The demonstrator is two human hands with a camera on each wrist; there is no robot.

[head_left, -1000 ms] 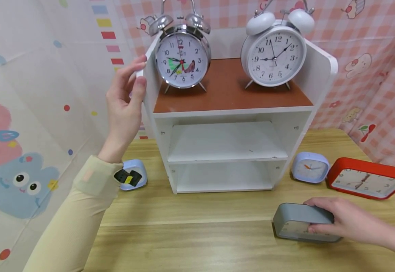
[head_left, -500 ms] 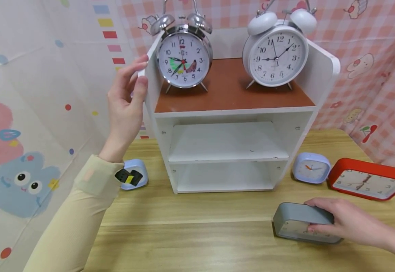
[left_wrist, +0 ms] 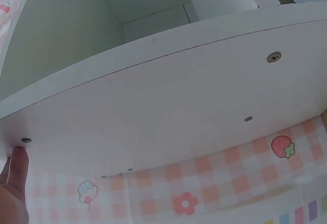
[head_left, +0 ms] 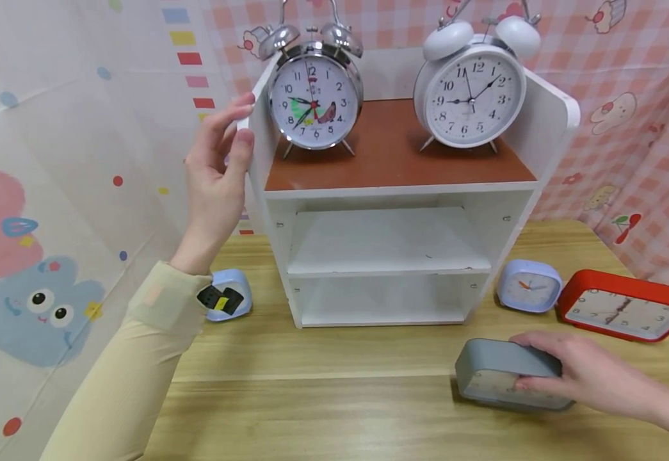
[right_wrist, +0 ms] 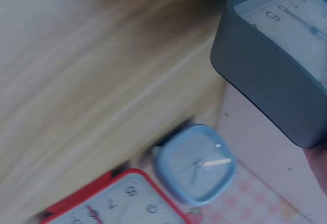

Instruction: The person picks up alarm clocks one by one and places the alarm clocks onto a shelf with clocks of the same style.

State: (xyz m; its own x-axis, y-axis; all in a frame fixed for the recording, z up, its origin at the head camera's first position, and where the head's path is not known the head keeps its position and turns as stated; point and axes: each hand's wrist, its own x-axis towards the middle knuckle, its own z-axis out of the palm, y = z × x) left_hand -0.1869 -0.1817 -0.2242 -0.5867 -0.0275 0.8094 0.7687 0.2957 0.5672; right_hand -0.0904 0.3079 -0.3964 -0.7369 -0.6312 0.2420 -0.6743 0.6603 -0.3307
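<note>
My right hand [head_left: 570, 371] grips a grey rectangular alarm clock [head_left: 507, 365] from its right end, thumb on the dial side and fingers over the top. It is low over the wooden table, tilted back. In the right wrist view this clock [right_wrist: 265, 65] fills the upper right. My left hand [head_left: 219, 173] touches the left side panel of a white shelf unit [head_left: 392, 240] near its top, fingers relaxed. A fingertip [left_wrist: 19, 157] lies on the panel's outer face in the left wrist view. On the brown top shelf stand a silver twin-bell clock [head_left: 314, 102] and a white twin-bell clock [head_left: 472, 99].
Right of the shelf unit, a small lavender clock [head_left: 530, 287] stands beside a red clock [head_left: 625, 304]. A small blue clock [head_left: 233, 282] is partly hidden behind the left wrist. A checked cloth [head_left: 634, 64] hangs behind, over the wooden table [head_left: 322, 397].
The grey clock has shifted slightly left and up in my right hand during the last half second. My left hand stays at the side panel; the head view drifts slightly.
</note>
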